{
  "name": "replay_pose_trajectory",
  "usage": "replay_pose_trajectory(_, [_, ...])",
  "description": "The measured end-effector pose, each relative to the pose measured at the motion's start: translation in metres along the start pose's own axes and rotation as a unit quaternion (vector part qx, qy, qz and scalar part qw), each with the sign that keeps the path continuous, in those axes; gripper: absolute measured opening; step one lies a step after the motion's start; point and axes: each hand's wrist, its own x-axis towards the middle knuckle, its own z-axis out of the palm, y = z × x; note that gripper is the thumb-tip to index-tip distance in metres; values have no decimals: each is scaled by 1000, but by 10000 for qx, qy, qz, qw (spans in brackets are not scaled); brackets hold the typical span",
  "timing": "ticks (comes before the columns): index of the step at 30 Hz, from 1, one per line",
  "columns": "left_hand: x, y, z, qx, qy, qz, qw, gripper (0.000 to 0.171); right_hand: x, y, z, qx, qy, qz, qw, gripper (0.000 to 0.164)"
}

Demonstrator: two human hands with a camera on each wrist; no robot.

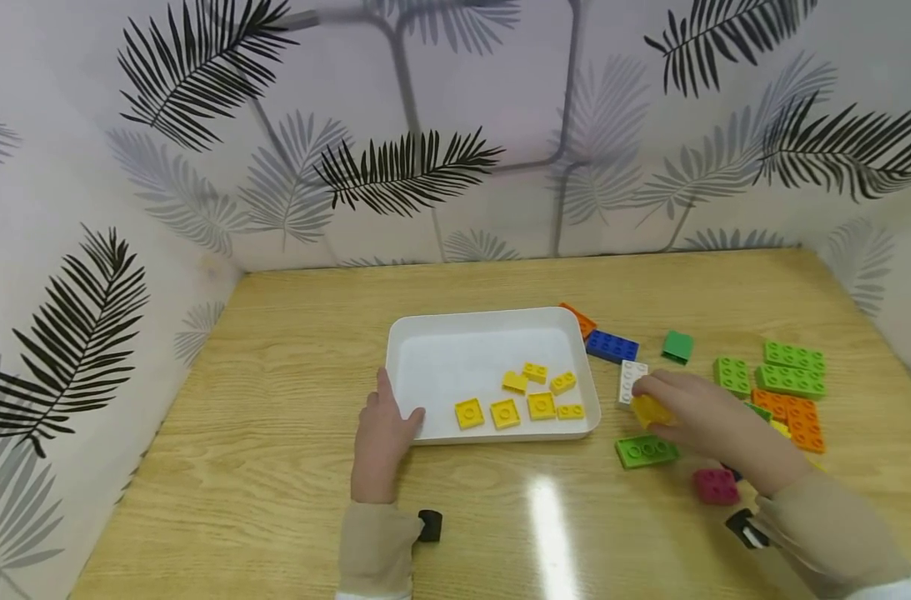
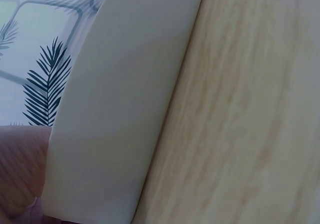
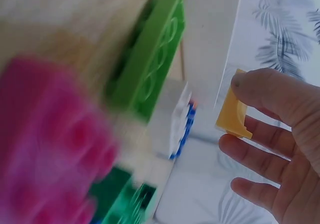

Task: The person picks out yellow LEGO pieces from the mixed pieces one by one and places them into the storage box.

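Note:
My right hand (image 1: 695, 408) pinches a yellow brick (image 3: 233, 109) between thumb and fingers, held up off the table to the right of the white tray (image 1: 455, 314). The right wrist view shows the other fingers loosely bent below it. Inside the tray lie several yellow bricks (image 1: 504, 413), square and small oblong ones, toward its front and right. At the tray's front left corner my left hand (image 1: 383, 425) holds the rim, thumb over the edge and fingers along the side. The tray's outer wall (image 2: 120, 104) fills much of the left wrist view.
Around my right hand lie a white brick (image 1: 632, 383), a light green brick (image 1: 646, 451), a pink brick (image 1: 716, 487), a blue brick (image 1: 611, 346) and a dark green brick (image 1: 678, 346). Farther right are several green bricks (image 1: 791, 380) and orange bricks (image 1: 804, 425). A patterned curtain (image 1: 485, 125) hangs behind the table.

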Motion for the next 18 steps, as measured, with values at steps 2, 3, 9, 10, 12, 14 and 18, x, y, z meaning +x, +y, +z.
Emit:
replay_pose_trajectory(2, [0,-1,0,0,17,26,10000,81,10,-4,1,-8,19,-103,9999,36])
replay_pose_trajectory(3, [0,-1,0,-10,25,26,10000,81,14,-6,2,-26,41,-161,9999,36])
replay_pose_trajectory(9, [2,0,1,-52,57,27,10000,82,35,-13,10,-85,73,-353,9993,38])
replay_pose_trajectory(10, [2,-1,1,-56,56,31,10000,82,37,-14,11,-66,67,-386,9992,38])
replay_pose_trajectory(12, [2,-1,1,-49,64,50,10000,82,41,-15,13,-1,45,-466,9989,38])
replay_pose_trajectory(14, [2,-1,2,-42,69,72,9999,81,46,-16,14,44,-4,-493,9988,37])
replay_pose_trajectory(18, [2,-2,2,-30,70,74,9999,81,54,-19,15,71,-87,-496,9987,37])
